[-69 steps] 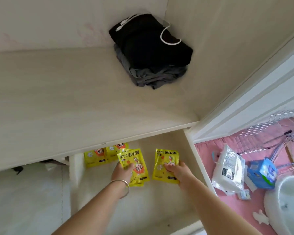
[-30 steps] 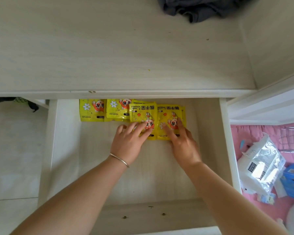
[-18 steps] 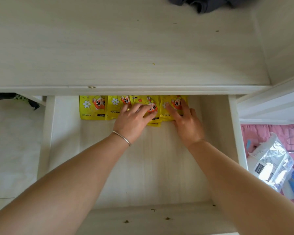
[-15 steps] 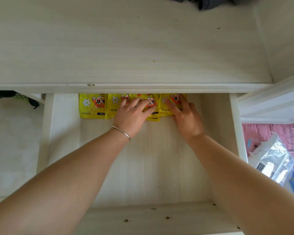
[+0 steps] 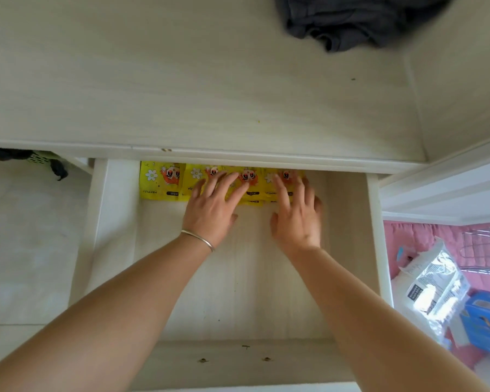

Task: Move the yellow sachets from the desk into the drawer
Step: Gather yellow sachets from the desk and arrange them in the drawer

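Our two hands have slid the yellow sachets (image 5: pixel 164 181) toward the far end of the open drawer (image 5: pixel 375 222), where they now lie in an overlapping row tucked partly under the front edge of the tabletop (image 5: pixel 181 89), so only their near halves show. A second ago the same row sat in plainer view, nearer to us in the drawer, and a little over two seconds ago each hand held a sachet up above the drawer floor; now nothing is lifted. Our left hand (image 5: pixel 212 210), with a thin bracelet (image 5: pixel 198 240) at the wrist, lies flat with its fingers (image 5: pixel 232 190) spread and straight on the middle sachets. Our right hand (image 5: pixel 297 219) does the same on the sachets at the right end of the row, fingers spread and pressing down, not pinching anything. We judge that the placing step is all but finished: no yellow sachet shows on the tabletop in this view, though its far part is cut off at the top. What is left, as we read it, is to lift the hands away without dragging the slippery packets back with them. Compared with the earliest view, the dark clothes (image 5: pixel 351 21) on the far tabletop are now half out of sight at the top edge, and the plastic bag (image 5: pixel 433 290) and blue box (image 5: pixel 487 321) on the pink surface to the right sit lower and closer to the corner.
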